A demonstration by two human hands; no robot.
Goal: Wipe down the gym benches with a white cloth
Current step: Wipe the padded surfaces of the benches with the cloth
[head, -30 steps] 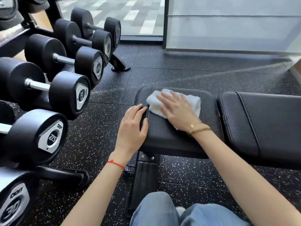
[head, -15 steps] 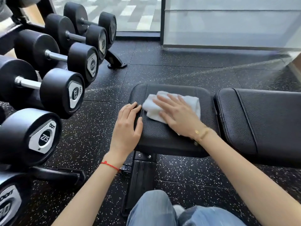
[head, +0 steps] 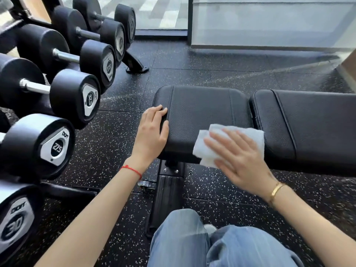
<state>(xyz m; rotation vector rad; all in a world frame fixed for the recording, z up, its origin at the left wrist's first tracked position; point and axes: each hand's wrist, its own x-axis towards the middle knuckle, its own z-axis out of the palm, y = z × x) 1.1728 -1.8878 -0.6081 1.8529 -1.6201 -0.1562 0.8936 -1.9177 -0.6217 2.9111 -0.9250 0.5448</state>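
Note:
A black padded gym bench runs across the middle, with a short seat pad point(head: 200, 110) on the left and a longer back pad point(head: 312, 120) on the right. A folded white cloth point(head: 208, 149) lies over the near right corner of the seat pad, hanging past its front edge. My right hand point(head: 238, 160) presses flat on the cloth, fingers spread. My left hand point(head: 152, 133) rests palm down on the seat pad's left edge, holding nothing.
A rack of black dumbbells point(head: 63, 105) fills the left side, close to my left arm. The bench's metal post and foot point(head: 169, 191) stand just ahead of my knees in blue jeans point(head: 192, 241). Speckled rubber floor point(head: 212, 72) stretches to a glass wall point(head: 269, 22) behind.
My right hand has slid the cloth from the far middle of the seat pad toward me and right, to its near right corner. My left hand has stayed on the left edge.

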